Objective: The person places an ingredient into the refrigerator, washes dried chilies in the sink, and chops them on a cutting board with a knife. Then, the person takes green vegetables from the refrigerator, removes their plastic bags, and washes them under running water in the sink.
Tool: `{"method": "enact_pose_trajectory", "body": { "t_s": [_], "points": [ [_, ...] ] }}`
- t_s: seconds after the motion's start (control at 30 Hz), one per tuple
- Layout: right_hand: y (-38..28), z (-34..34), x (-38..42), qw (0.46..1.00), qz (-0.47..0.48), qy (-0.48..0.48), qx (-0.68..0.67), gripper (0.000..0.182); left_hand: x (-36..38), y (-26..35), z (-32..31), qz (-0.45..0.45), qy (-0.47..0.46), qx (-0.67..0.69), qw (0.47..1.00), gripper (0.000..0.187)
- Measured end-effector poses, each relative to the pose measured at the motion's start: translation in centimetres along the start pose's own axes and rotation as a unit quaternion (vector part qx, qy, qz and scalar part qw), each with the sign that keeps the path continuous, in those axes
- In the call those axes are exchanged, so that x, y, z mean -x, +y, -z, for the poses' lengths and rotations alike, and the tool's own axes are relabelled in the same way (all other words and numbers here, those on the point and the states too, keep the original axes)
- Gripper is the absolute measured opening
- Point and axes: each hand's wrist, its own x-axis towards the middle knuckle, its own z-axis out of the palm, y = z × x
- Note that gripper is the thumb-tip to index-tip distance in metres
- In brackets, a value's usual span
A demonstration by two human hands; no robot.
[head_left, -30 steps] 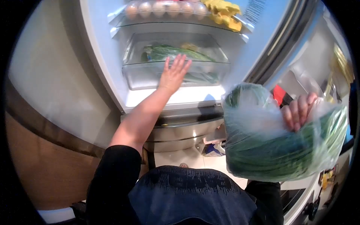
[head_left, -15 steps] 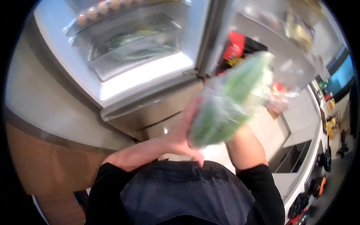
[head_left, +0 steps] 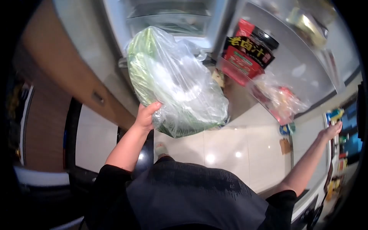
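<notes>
Fingers of the left hand (head_left: 145,116) curl around the lower edge of a clear plastic bag of leafy greens (head_left: 174,82), gripping it and holding it up in front of the open fridge (head_left: 172,15). Out to the side, the right hand (head_left: 332,131) stretches flat and loose, grasping nothing, close to the fridge door's edge (head_left: 306,65). A red-and-black sauce pouch (head_left: 247,51) sits in the door shelf, with a bag of red-wrapped snacks (head_left: 278,99) just below it. Pale floor tiles (head_left: 230,149) lie underneath.

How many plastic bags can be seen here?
2. One bag of greens is in the left hand, before the open fridge. A smaller bag sits low in the fridge door. Others may be hidden inside.
</notes>
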Motion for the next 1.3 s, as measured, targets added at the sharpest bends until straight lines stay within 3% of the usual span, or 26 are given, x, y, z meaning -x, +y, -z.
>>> {"method": "enact_pose_trajectory", "body": {
  "t_s": [0.1,0.13,0.2,0.23,0.27,0.4,0.43,0.5,0.57,0.7,0.77,0.8,0.87,0.93,0.97,1.03,1.1,1.13,1.2,1.27,1.3],
  "points": [
    [3.7,0.3,-2.2,0.965,-0.185,-0.186,0.008,0.068,2.3,0.8,-0.9,-0.038,-0.021,-0.002,0.999,0.055],
    [6.7,0.3,-3.0,0.937,-0.184,-0.293,0.041,0.073,2.8,1.0,-0.6,-0.035,-0.027,-0.003,0.999,0.056],
    [12.4,-1.7,-3.7,0.878,-0.304,-0.362,-0.071,0.080,1.9,1.1,-0.6,-0.013,-0.043,-0.010,0.999,0.057],
    [9.7,-2.6,-0.3,0.884,-0.320,-0.329,-0.085,0.080,2.6,1.4,-0.6,-0.020,-0.040,-0.017,0.999,0.059],
    [10.4,-3.2,0.7,0.904,-0.276,-0.318,-0.075,0.079,3.0,1.7,-0.6,-0.024,-0.037,-0.023,0.999,0.061],
    [14.2,-3.3,-0.4,0.915,-0.254,-0.308,-0.049,0.077,3.7,1.7,-0.5,-0.011,-0.035,0.017,0.999,0.061],
    [16.3,-3.2,-1.1,0.920,-0.267,-0.282,-0.047,0.068,3.2,1.2,-0.7,-0.012,-0.020,0.026,0.999,0.062],
    [14.6,-2.2,1.5,0.943,-0.192,-0.268,-0.042,0.065,2.6,1.0,-0.7,-0.023,0.003,0.046,0.999,0.065],
    [16.7,0.3,1.4,0.953,-0.148,-0.265,0.021,0.060,2.3,1.3,-1.5,-0.047,-0.037,0.054,0.997,0.066],
    [11.8,5.2,8.8,0.964,0.018,-0.267,0.009,0.053,3.1,1.4,-2.7,-0.080,-0.073,0.048,0.993,0.067],
    [7.8,6.1,14.3,0.961,-0.006,-0.276,-0.024,0.052,3.5,1.3,-2.6,-0.094,-0.066,0.040,0.993,0.067],
    [6.4,6.3,17.0,0.954,0.025,-0.298,-0.028,0.052,3.7,1.4,-2.4,-0.100,-0.064,0.040,0.992,0.067],
    [5.2,6.8,21.7,0.935,0.008,-0.351,-0.055,0.061,4.6,1.4,-2.1,-0.114,-0.052,0.019,0.992,0.067],
    [2.6,5.4,24.3,0.879,-0.005,-0.454,-0.144,0.068,5.1,1.0,-2.3,-0.127,-0.042,0.011,0.991,0.067],
    [1.5,4.0,25.3,0.888,0.107,-0.424,-0.141,0.071,5.6,0.8,-2.5,-0.134,-0.034,-0.001,0.990,0.067],
    [0.7,2.5,25.9,0.870,0.181,-0.436,-0.139,0.065,5.8,0.1,-3.1,-0.144,-0.018,-0.020,0.989,0.067],
    [0.8,1.8,25.8,0.841,0.195,-0.482,-0.151,0.060,6.0,-0.4,-3.8,-0.154,0.005,-0.037,0.987,0.068],
    [0.8,1.8,25.6,0.812,0.178,-0.524,-0.187,0.056,6.5,-0.4,-4.0,-0.158,0.022,-0.054,0.986,0.068],
    [1.3,2.1,24.6,0.791,0.210,-0.502,-0.279,0.038,6.6,-1.2,-4.8,-0.163,0.056,-0.090,0.981,0.068],
    [3.7,2.9,21.4,0.648,0.155,-0.617,-0.418,0.031,5.5,-4.3,-7.2,-0.144,0.074,-0.128,0.979,0.068],
    [4.7,3.5,19.8,0.615,0.166,-0.644,-0.424,0.028,4.7,-6.0,-8.3,-0.129,0.076,-0.143,0.978,0.068]
  ]
}}
